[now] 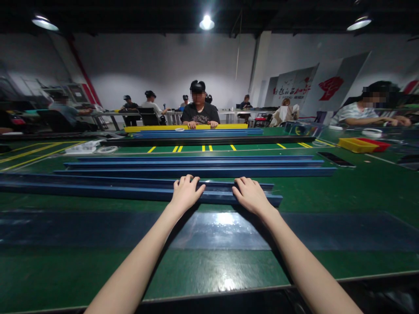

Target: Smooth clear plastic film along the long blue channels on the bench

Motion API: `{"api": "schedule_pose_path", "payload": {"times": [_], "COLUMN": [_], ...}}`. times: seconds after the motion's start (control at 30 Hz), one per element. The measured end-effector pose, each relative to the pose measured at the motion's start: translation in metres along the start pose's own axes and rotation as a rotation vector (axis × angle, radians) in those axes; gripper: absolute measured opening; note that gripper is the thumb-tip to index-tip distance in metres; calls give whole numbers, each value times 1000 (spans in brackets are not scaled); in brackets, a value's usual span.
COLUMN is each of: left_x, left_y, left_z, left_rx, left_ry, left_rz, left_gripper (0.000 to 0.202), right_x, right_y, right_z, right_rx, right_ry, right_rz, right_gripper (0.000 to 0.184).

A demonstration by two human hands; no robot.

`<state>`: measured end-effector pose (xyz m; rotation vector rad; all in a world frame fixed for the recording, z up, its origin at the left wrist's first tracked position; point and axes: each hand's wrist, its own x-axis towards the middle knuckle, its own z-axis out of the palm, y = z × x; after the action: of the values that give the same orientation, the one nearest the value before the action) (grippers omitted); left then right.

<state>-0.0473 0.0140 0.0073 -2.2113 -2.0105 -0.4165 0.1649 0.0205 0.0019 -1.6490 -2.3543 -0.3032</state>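
A long blue channel [98, 188] with raised side walls lies across the green table in front of me, its right end just past my right hand. My left hand [187, 192] lies over this channel, fingers bent across its far wall and thumb on the inner side. To the right, my right hand [250, 194] grips the same channel in a similar way, near its end. The fingertips of both hands are partly hidden behind the far wall. Between the channel and me, a clear plastic strip [225, 237] lies flat under my forearms.
Several more blue channels [203, 171] lie just beyond. Farther off are a black bar [203, 141], a yellow channel [229, 126] and a person [200, 114] facing me. A phone [336, 159] and a yellow tray [356, 146] are at right, with another person [363, 111] beyond.
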Motion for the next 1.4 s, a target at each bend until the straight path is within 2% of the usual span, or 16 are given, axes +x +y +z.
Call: {"api": "schedule_pose_path", "payload": {"times": [0.33,0.63,0.77,0.87,0.97,1.07,1.17,1.3,1.4], "left_x": [4,3,2,1,1,1,1,2,3], "left_y": [-10,-8,-6,-1,8,21,34,55,74], "left_z": [-1,-1,-1,0,-1,-1,-1,1,4], "left_rx": [-33,-19,-22,-35,-72,-146,-219,-219,-201], "left_ry": [-41,-37,7,63,93,61,-8,-10,15], "left_rz": [-3,4,21,94,212,366,498,555,590], "left_gripper": [38,37,35,29,26,31,32,28,25], "right_x": [0,-1,1,4,7,7,2,-9,-16], "right_y": [-6,-6,-5,1,15,39,71,112,129], "right_z": [3,3,3,3,1,-3,-6,0,12], "right_rx": [-17,-5,57,182,381,538,591,648,795], "right_ry": [34,39,27,-22,-49,22,104,143,157], "right_rz": [-7,-5,8,16,10,-2,50,237,361], "right_gripper": [38,38,39,38,36,32,27,27,29]}}
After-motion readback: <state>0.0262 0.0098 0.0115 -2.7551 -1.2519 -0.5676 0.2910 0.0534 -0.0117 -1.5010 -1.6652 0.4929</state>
